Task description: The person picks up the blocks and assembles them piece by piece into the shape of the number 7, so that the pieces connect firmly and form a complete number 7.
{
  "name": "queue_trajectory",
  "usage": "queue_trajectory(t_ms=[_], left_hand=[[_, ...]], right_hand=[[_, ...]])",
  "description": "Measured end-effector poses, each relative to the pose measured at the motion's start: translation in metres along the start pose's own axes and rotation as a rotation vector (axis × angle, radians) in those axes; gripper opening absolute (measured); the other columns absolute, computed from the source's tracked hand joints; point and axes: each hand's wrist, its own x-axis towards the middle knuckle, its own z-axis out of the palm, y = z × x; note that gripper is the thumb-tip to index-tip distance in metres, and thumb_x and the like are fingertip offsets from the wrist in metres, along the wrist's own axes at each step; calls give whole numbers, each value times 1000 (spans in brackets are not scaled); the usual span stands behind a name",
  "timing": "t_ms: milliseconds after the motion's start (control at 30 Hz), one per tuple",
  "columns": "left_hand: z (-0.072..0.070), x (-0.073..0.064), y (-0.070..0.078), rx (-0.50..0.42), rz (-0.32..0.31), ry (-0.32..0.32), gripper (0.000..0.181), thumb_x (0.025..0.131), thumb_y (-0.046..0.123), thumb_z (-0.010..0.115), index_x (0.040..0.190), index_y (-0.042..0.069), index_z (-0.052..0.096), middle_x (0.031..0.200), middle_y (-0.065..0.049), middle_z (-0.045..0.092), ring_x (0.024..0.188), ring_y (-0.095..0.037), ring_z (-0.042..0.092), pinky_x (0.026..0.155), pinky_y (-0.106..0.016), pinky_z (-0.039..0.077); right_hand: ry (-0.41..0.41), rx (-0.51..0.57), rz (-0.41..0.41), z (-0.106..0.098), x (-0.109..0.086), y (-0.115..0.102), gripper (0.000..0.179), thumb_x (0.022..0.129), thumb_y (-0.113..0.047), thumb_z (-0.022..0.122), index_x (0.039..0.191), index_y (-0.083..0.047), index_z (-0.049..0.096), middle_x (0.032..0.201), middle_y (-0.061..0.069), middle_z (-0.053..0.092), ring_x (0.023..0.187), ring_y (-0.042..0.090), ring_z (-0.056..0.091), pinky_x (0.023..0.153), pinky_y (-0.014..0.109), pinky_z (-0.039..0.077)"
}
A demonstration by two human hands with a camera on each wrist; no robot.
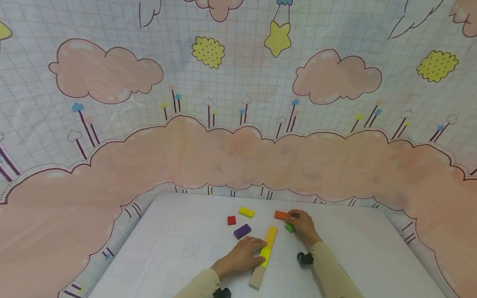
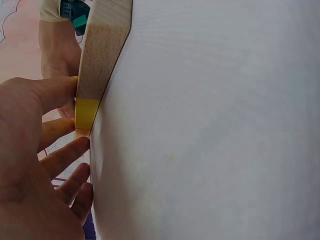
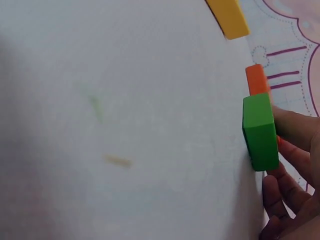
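My left hand (image 1: pixel 241 253) rests at the left side of a row of blocks, with thumb and fingertips against it. The row holds a plain wooden block (image 1: pixel 256 277) at the near end, then a bright yellow block (image 1: pixel 266 253) and a deeper yellow block (image 1: pixel 272 234) at the far end. At the back right, my right hand (image 1: pixel 303 225) pinches the right end of an orange block (image 1: pixel 281 215) between thumb and fingers. A green block (image 3: pixel 261 132) stands close in front of that hand's fingers, partly covering the orange one in the right wrist view.
Left of the row lie a purple block (image 1: pixel 242 231), a small red block (image 1: pixel 231 220) and another yellow block (image 1: pixel 246 212). All are on a white table (image 1: pixel 167 231). A cloud-patterned curtain (image 1: pixel 231 161) hangs behind. Dark wrist devices (image 1: pixel 304 259) sit by the sleeves.
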Motion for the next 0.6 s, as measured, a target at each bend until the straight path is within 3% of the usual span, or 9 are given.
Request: queue_trajectory(t_ms=[333, 600], left_hand=[[-1, -2, 1, -10, 3, 6, 49, 91, 42, 67, 138, 31, 56, 141, 9, 56, 132, -17, 47, 114, -46, 38], [0, -2, 1, -18, -7, 5, 49, 91, 42, 67, 138, 31, 56, 140, 9, 56, 132, -17, 48, 114, -46, 39]], right_hand=[[-27, -21, 28, -1, -5, -4, 42, 86, -24, 73, 122, -5, 63, 125, 19, 60, 110, 34, 53, 98, 52, 47], [-15, -4, -6, 0, -2, 1, 36, 87, -19, 70, 120, -3, 65, 122, 19, 62, 106, 33, 53, 96, 51, 47]])
